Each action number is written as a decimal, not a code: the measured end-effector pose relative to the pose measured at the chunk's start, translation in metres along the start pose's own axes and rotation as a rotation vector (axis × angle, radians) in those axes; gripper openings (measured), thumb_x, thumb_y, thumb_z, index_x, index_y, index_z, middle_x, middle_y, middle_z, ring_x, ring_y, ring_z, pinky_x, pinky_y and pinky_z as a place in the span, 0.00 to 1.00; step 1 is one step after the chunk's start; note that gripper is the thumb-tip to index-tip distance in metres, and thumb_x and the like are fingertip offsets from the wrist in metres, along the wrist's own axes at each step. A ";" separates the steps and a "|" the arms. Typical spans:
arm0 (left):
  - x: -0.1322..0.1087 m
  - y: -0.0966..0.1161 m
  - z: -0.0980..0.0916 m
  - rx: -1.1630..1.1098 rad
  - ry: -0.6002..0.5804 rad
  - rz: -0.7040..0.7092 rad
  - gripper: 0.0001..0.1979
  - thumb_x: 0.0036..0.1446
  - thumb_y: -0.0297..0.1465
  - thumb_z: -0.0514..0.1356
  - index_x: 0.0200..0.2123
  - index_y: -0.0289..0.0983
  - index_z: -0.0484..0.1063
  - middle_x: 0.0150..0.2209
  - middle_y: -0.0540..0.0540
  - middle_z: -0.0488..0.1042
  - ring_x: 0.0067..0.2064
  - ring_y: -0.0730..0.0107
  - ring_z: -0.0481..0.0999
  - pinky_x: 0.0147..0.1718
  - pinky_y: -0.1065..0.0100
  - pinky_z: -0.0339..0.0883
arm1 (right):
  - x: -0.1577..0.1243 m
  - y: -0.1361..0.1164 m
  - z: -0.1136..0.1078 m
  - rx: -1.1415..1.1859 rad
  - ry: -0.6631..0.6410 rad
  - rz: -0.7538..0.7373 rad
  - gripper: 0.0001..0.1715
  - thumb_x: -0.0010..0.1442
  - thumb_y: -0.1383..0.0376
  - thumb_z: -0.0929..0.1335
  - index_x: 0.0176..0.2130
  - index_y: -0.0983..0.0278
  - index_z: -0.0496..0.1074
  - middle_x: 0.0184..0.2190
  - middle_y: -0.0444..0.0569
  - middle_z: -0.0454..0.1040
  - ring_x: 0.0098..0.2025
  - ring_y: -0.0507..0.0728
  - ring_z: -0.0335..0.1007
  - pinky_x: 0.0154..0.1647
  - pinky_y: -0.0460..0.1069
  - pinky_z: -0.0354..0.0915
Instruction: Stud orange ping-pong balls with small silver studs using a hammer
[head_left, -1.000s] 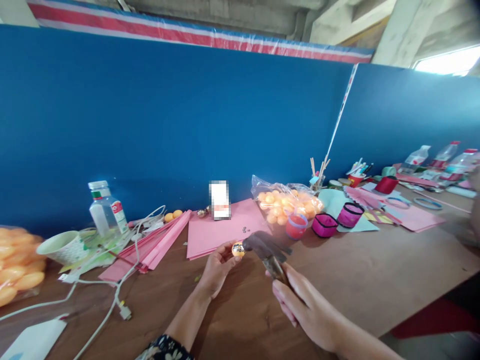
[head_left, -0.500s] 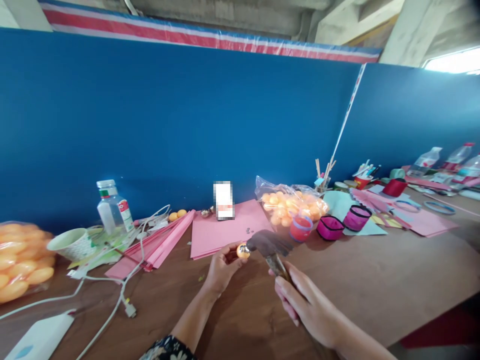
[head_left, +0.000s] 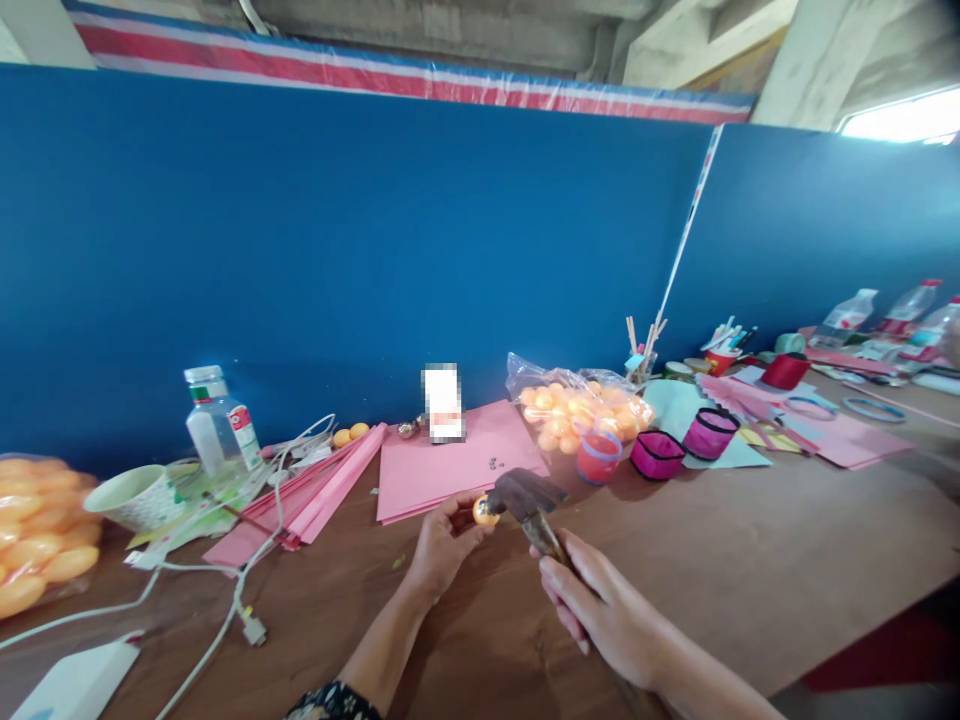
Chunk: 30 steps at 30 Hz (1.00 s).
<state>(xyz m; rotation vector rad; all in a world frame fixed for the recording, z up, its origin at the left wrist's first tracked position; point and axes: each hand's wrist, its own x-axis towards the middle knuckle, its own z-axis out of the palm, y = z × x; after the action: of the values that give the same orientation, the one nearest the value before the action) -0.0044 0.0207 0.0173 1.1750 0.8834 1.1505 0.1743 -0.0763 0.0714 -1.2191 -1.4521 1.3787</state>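
My left hand [head_left: 439, 550] pinches a small orange ball [head_left: 485, 516] between thumb and fingers, just above the brown table. A shiny silvery piece shows on the ball's upper side; its exact shape is too small to tell. My right hand [head_left: 596, 590] is wrapped around the handle of a claw hammer [head_left: 529, 495]. The hammer's striking face overlaps the ball's upper right in the head view, and I cannot tell whether it touches. Behind my left hand lie pink sheets [head_left: 427, 475] with several tiny dark bits [head_left: 496, 464] on them.
A bag of orange balls [head_left: 570, 415] lies behind the hammer, another bag [head_left: 45, 530] at far left. Magenta pouches [head_left: 658, 456] and a red cup [head_left: 598, 458] stand to the right. White cables [head_left: 244, 570], a paper cup [head_left: 135, 500] and a bottle [head_left: 217, 425] crowd the left.
The hammer head has moved left, from beside the ball to over its upper right edge. My left hand keeps the ball in nearly the same place. The view has shifted slightly.
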 end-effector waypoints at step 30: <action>-0.004 0.007 0.002 -0.428 -0.026 -0.140 0.23 0.43 0.28 0.65 0.46 0.40 0.68 0.39 0.47 0.74 0.39 0.71 0.74 0.41 0.71 0.65 | 0.001 -0.004 0.004 0.148 -0.016 0.011 0.15 0.60 0.53 0.57 0.38 0.62 0.57 0.24 0.38 0.56 0.17 0.43 0.49 0.14 0.39 0.51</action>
<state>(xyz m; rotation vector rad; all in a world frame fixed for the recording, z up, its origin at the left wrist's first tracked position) -0.0048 0.0162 0.0246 0.7644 0.6465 1.1368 0.1700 -0.0763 0.0745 -1.1256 -1.3309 1.4788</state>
